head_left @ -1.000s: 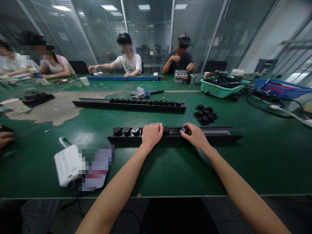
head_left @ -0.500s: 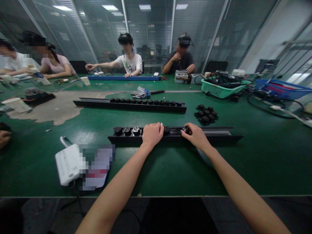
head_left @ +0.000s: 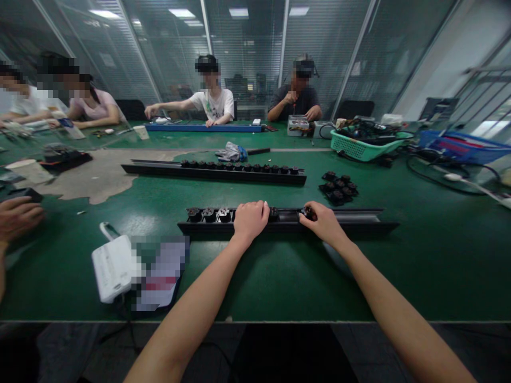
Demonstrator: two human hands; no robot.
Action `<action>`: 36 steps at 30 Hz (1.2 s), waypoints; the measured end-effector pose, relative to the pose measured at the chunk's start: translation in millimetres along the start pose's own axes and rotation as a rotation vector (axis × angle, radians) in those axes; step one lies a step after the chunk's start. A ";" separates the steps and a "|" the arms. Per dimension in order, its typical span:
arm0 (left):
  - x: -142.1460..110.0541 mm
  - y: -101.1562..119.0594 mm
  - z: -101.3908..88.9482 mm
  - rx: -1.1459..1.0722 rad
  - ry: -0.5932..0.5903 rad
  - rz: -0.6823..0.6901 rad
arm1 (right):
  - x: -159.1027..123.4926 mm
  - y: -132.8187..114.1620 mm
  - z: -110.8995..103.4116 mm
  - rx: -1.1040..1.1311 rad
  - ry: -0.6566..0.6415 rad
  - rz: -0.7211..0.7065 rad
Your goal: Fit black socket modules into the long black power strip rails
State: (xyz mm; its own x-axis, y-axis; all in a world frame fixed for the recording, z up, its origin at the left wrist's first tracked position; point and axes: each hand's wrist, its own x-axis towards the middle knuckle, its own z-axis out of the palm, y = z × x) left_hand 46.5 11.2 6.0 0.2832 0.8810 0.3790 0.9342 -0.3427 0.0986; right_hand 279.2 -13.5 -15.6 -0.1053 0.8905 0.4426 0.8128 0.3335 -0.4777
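While unlabelled, hands [head_left: 287,221] on rail [head_left: 359,221]

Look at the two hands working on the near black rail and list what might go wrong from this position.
1. The right hand pinches a small black socket module in the near rail; if tilted, it may jam or seat crookedly.
2. The left hand covers the modules already seated, so pushing along the channel could pinch a finger.
3. The loose pile of modules lies just beyond the rail; a reach could scatter it.

Green table [head_left: 279,276], glass walls [head_left: 247,48] (blinds behind)
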 end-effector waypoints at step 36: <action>-0.4 1.4 -2.0 -0.008 0.010 0.011 | -2.9 3.0 -8.5 -0.064 -0.038 0.055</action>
State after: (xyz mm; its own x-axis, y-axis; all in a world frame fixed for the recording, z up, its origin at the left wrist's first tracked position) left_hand 47.2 9.7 7.8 0.2911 0.8739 0.3892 0.9293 -0.3549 0.1017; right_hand 286.8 -17.7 -11.9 -0.0801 0.9184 0.3875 0.8526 0.2645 -0.4506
